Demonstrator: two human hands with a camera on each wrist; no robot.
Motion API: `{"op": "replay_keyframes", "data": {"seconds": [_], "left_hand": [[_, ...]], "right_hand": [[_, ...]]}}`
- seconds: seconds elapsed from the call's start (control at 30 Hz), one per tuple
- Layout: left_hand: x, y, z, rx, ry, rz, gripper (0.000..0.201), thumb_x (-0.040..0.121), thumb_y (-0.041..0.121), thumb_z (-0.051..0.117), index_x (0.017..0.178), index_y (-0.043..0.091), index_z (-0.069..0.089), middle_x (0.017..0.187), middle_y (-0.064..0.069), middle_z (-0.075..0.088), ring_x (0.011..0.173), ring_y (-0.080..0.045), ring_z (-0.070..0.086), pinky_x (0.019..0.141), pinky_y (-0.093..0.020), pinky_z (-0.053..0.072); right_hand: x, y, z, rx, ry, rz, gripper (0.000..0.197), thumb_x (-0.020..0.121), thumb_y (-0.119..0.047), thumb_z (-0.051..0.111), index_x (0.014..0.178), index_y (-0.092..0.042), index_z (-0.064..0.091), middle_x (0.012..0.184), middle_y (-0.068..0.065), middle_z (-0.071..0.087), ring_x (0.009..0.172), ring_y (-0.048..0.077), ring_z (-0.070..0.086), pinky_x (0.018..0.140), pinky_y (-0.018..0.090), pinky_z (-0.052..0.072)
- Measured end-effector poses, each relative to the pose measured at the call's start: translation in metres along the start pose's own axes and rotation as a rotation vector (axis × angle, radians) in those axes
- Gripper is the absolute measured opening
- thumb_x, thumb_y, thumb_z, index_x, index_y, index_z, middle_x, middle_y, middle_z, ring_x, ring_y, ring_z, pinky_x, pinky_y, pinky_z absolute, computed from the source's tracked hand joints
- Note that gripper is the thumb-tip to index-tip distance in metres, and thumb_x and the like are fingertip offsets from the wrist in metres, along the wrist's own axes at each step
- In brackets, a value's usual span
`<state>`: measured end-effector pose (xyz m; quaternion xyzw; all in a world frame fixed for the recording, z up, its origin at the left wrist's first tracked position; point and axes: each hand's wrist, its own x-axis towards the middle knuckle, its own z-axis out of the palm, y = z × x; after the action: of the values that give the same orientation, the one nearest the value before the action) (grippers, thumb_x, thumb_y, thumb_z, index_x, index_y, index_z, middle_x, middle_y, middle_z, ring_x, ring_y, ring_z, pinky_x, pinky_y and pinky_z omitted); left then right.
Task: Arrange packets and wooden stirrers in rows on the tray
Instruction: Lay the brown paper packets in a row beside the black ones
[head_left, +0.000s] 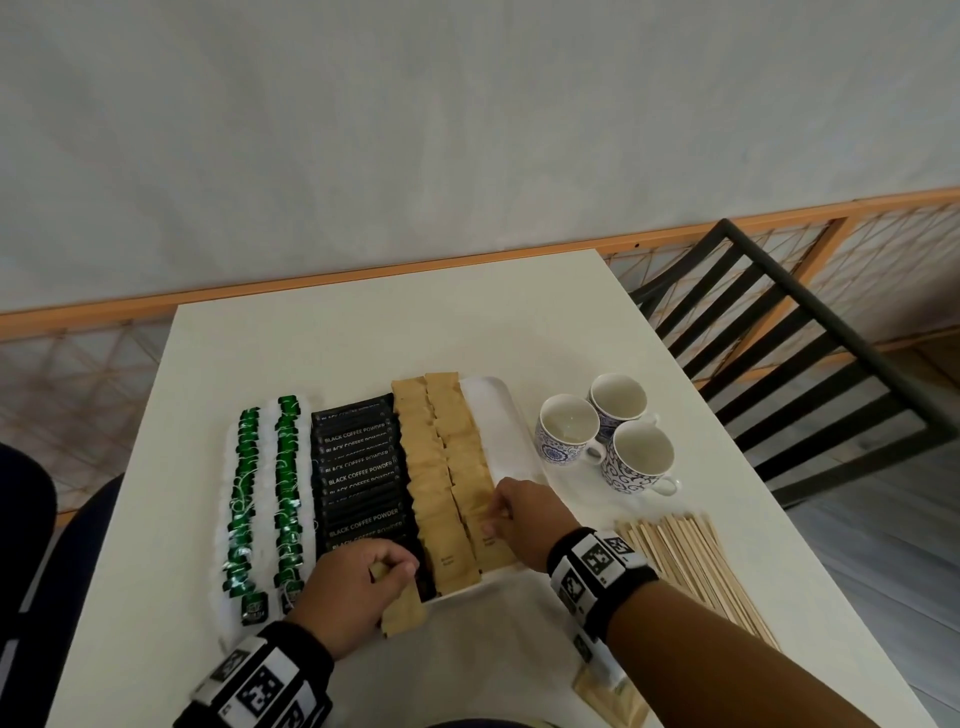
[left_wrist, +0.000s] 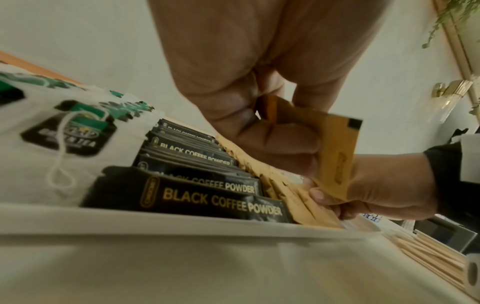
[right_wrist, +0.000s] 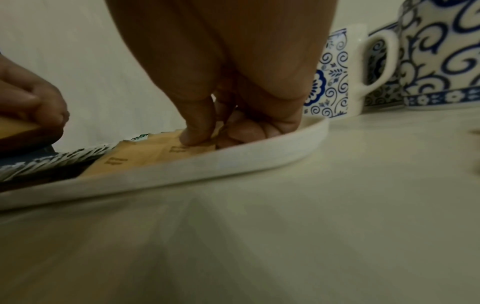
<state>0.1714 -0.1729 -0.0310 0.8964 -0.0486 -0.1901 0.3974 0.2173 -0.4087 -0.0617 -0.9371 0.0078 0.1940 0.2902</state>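
A white tray holds two rows of green tea bags, a row of black coffee packets and two rows of brown packets. At the tray's front edge my left hand grips a small stack of brown packets, seen upright in the left wrist view. My right hand is at the near end of the right brown row, with thumb and fingers pinching a brown packet that lies in the tray. Wooden stirrers lie in a pile on the table right of the tray.
Three blue-and-white cups stand just right of the tray's far end. A bare strip of tray runs along its right side. A black chair stands at the table's right. A pale packet lies under my right forearm.
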Motion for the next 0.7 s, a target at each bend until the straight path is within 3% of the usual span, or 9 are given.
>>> {"op": "replay_keyframes", "data": {"seconds": [0.13, 0.27, 0.33, 0.43, 0.5, 0.57, 0.7], "left_hand": [[-0.001, 0.001, 0.001, -0.027, -0.02, -0.011, 0.012, 0.089, 0.02, 0.066, 0.09, 0.031, 0.07, 0.095, 0.019, 0.067, 0.063, 0.0, 0.062, 0.059, -0.01, 0.045], [-0.001, 0.0, 0.001, -0.12, -0.073, -0.005, 0.033, 0.08, 0.004, 0.069, 0.096, 0.033, 0.068, 0.097, 0.024, 0.067, 0.09, 0.008, 0.061, 0.074, -0.013, 0.047], [-0.001, -0.002, 0.001, -0.145, -0.09, -0.005, 0.038, 0.078, 0.007, 0.07, 0.099, 0.039, 0.065, 0.102, 0.028, 0.064, 0.095, 0.006, 0.061, 0.081, -0.019, 0.049], [-0.001, -0.004, -0.001, -0.194, -0.076, -0.019, 0.046, 0.071, 0.019, 0.07, 0.104, 0.049, 0.06, 0.098, 0.006, 0.066, 0.09, -0.011, 0.066, 0.079, -0.029, 0.054], [-0.001, -0.003, 0.0, -0.205, -0.063, -0.02, 0.05, 0.074, 0.012, 0.071, 0.106, 0.048, 0.058, 0.096, -0.001, 0.064, 0.085, -0.018, 0.066, 0.077, -0.034, 0.056], [-0.001, -0.003, 0.001, -0.212, -0.055, -0.021, 0.051, 0.078, 0.004, 0.07, 0.109, 0.041, 0.057, 0.095, -0.003, 0.064, 0.083, -0.018, 0.066, 0.077, -0.036, 0.057], [-0.002, -0.004, 0.001, -0.221, -0.055, -0.031, 0.046, 0.08, 0.002, 0.069, 0.11, 0.035, 0.057, 0.096, -0.004, 0.064, 0.083, -0.017, 0.066, 0.075, -0.03, 0.057]], "right_hand": [[-0.009, 0.003, 0.0, 0.062, 0.075, -0.013, 0.035, 0.082, -0.029, 0.071, 0.105, -0.023, 0.046, 0.093, -0.005, 0.048, 0.085, 0.015, 0.048, 0.074, 0.024, 0.037], [-0.02, 0.008, -0.001, 0.071, 0.025, -0.022, 0.043, 0.077, -0.034, 0.076, 0.106, -0.024, 0.046, 0.091, -0.005, 0.052, 0.083, 0.014, 0.05, 0.072, 0.023, 0.037], [-0.024, 0.009, 0.001, 0.019, 0.013, -0.053, 0.039, 0.076, -0.031, 0.074, 0.106, -0.026, 0.049, 0.093, -0.005, 0.052, 0.084, 0.014, 0.05, 0.072, 0.023, 0.039], [-0.025, 0.01, 0.008, -0.025, 0.037, -0.087, 0.034, 0.077, -0.03, 0.072, 0.104, -0.027, 0.051, 0.094, -0.004, 0.05, 0.088, 0.017, 0.052, 0.078, 0.025, 0.044], [-0.025, 0.009, 0.011, -0.031, 0.049, -0.096, 0.033, 0.076, -0.031, 0.071, 0.104, -0.028, 0.053, 0.094, -0.004, 0.048, 0.089, 0.019, 0.053, 0.079, 0.026, 0.045], [-0.026, 0.009, 0.014, -0.039, 0.061, -0.104, 0.033, 0.077, -0.033, 0.07, 0.105, -0.028, 0.055, 0.096, -0.004, 0.046, 0.091, 0.02, 0.053, 0.08, 0.025, 0.044], [-0.025, 0.008, 0.018, -0.053, 0.084, -0.111, 0.028, 0.08, -0.03, 0.066, 0.106, -0.027, 0.055, 0.1, -0.002, 0.048, 0.091, 0.02, 0.054, 0.081, 0.027, 0.047]]}}
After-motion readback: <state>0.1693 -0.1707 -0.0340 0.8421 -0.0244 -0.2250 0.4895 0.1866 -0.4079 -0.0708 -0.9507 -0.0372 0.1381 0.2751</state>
